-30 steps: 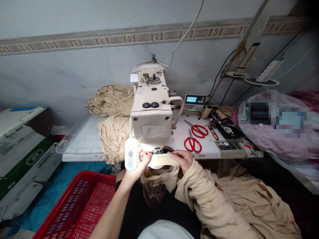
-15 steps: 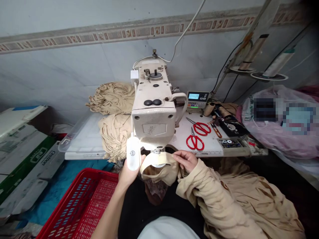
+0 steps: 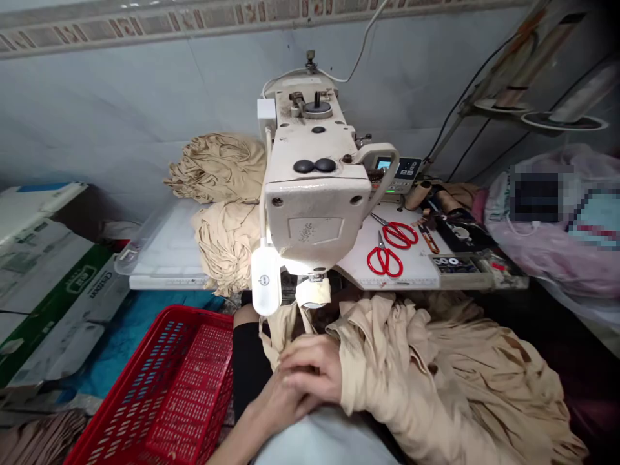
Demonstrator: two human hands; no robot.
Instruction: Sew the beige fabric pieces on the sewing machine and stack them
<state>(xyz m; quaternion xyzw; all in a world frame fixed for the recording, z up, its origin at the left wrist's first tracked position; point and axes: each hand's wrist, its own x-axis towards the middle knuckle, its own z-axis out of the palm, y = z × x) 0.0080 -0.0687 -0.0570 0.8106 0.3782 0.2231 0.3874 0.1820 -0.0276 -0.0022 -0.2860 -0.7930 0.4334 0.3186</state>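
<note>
Both hands have pulled back from the machine to the lap. The industrial sewing machine (image 3: pixel 314 194) stands ahead, and the beige garment (image 3: pixel 436 368) heaps across the lap, a narrow band of it rising to a pale folded end (image 3: pixel 312 292) under the presser foot (image 3: pixel 316 278). A red plastic basket (image 3: pixel 188 387) sits just left. The right hand (image 3: pixel 310 371) lies over the left hand (image 3: pixel 274 403), fingers together; whether they clamp the cloth is hard to tell from this view.

view: head-worn | faces: forward and down | range: close above the sewing machine (image 3: pixel 314 194)
</note>
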